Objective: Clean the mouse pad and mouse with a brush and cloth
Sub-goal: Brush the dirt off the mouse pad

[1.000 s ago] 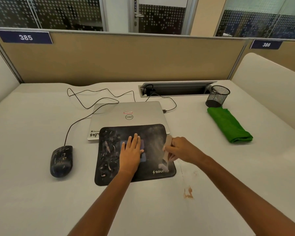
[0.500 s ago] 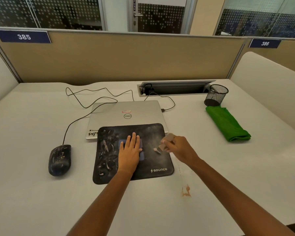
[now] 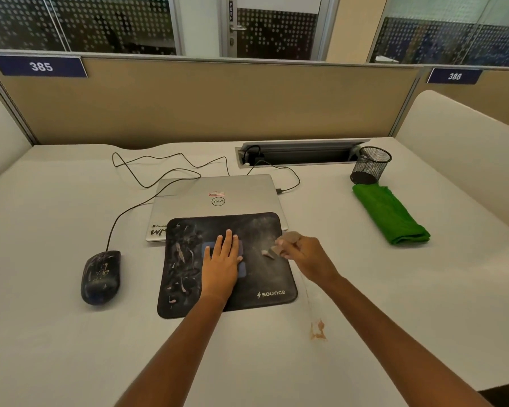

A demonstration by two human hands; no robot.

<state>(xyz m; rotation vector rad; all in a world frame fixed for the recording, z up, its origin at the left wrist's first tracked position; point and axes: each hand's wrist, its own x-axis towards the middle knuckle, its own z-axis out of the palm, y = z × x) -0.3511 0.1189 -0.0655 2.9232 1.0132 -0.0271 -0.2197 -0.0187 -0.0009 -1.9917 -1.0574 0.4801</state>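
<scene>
1. Step in hand: brushing the mouse pad [image 3: 256, 277], with pale streaks and crumbs thick on its left half and a grey dusty haze over its right half.
2. Left hand [image 3: 222, 261]: flat, fingers straight and close together, pressed on the middle of the mouse pad to pin it.
3. Right hand [image 3: 304, 257]: curled round a small brush [image 3: 279, 245], pinching its handle, bristles down on the right part of the mouse pad, toward the far edge.
4. Change over the last second: brush up from the near right corner of the mouse pad, beside the printed logo, to the far right part; left hand unmoved. Reads as one stroke away from the body.
5. Meaning for the task: right strip swept at least once, left half seemingly unswept; brushing judged well short of done.
6. Mouse [image 3: 101, 277]: left of the mouse pad, apart from it, smeared with pale marks, not yet cleaned.
7. Green cloth [image 3: 390, 214]: folded, well to the right of the mouse pad and a little farther back, untouched; wiping not begun.
8. Mesh pen cup [image 3: 370, 165]: right of the mouse pad, farther back than the cloth.
9. Closed silver laptop [image 3: 215, 189]: behind the mouse pad, near edge tucked under the pad's far edge. Reddish stain [image 3: 318, 331] on the desk [image 3: 56, 215]: off the mouse pad's near right corner.
10. Next, by judgement: more strokes across the left half, with care not to flick debris onto the laptop.
</scene>
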